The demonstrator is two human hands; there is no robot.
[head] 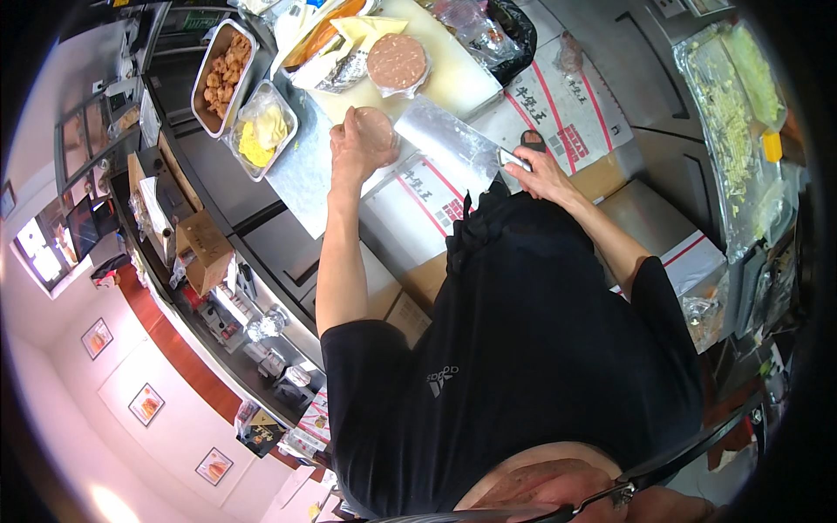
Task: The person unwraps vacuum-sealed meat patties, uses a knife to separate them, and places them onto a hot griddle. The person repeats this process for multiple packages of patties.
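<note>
My left hand (356, 151) grips a round pink meat patty (377, 133) by its sides, near the corner of a white cutting board (467, 91). In my right hand (540, 175) is the handle of a cleaver (448, 136). Its broad blade points left and lies close to the held patty; whether the two touch I cannot tell. A second patty (396, 61), with clear film showing under its edge, rests on the board beyond the blade. Beside it are pale yellow sheets (373, 27) and a crumpled wrapper (343, 72).
To the left stand a metal pan (198, 95) of fried pieces and a film-lined tub (260, 175) with yellow food. A black-lined bin (520, 39) holds plastic waste. Printed cartons (428, 196) lie below the board. At right is a tray (709, 118) of shredded greens.
</note>
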